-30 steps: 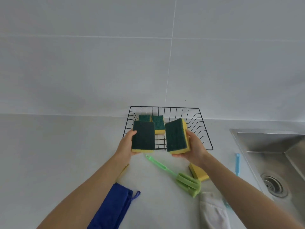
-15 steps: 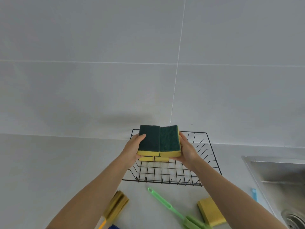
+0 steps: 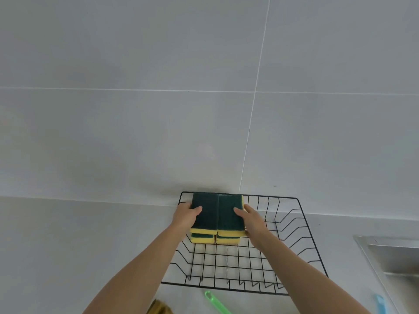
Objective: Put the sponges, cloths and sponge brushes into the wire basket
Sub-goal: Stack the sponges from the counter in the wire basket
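While each hand grips one green-topped sponge — left hand (image 3: 186, 215) on the left sponge (image 3: 205, 214), right hand (image 3: 253, 219) on the right sponge (image 3: 229, 214) — both sit side by side on two lower sponges (image 3: 215, 239) in the wire basket's (image 3: 301, 232) back-left corner on the worktop (image 3: 79, 241).
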Demonstrator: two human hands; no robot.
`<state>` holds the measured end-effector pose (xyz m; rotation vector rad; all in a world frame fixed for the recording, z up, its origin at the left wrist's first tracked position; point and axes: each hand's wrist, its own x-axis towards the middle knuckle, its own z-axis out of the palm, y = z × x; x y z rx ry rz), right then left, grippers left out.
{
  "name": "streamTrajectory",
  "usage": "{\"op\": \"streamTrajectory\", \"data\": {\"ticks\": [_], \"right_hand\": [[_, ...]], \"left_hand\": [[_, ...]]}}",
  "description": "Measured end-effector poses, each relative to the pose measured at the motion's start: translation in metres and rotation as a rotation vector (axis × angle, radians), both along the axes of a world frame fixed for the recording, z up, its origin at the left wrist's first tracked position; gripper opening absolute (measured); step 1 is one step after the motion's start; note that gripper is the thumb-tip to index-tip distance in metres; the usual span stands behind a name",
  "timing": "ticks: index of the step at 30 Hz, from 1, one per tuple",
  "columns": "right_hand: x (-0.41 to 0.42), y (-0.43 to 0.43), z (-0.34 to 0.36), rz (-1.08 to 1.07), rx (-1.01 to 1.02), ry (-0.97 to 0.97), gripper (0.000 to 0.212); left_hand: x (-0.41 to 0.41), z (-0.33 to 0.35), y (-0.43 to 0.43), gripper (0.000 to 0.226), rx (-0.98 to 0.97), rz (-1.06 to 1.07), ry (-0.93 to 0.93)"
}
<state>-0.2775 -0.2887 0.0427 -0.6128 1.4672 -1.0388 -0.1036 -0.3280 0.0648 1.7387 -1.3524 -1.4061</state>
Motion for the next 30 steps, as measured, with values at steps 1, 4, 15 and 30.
{"op": "streamTrajectory", "data": {"ticks": [1,4,15,30], "right_hand": [[0.0,-0.003,-0.004,-0.017,0.018,0.036,0.05],[0.001,-0.009,-0.013,-0.024,0.053,0.107,0.048],[0.01,-0.02,-0.029,0.017,0.101,0.185,0.033],[0.018,-0.015,-0.02,0.348,0.088,0.719,0.041]], "left_hand": [[-0.001,-0.004,-0.003,0.033,-0.004,0.005,-0.033],[-0.003,-0.014,-0.01,0.035,-0.011,0.014,-0.125],[-0.01,-0.034,-0.024,0.031,-0.067,-0.089,-0.427],[-0.013,-0.036,-0.022,0.031,-0.127,-0.104,-0.509]]}}
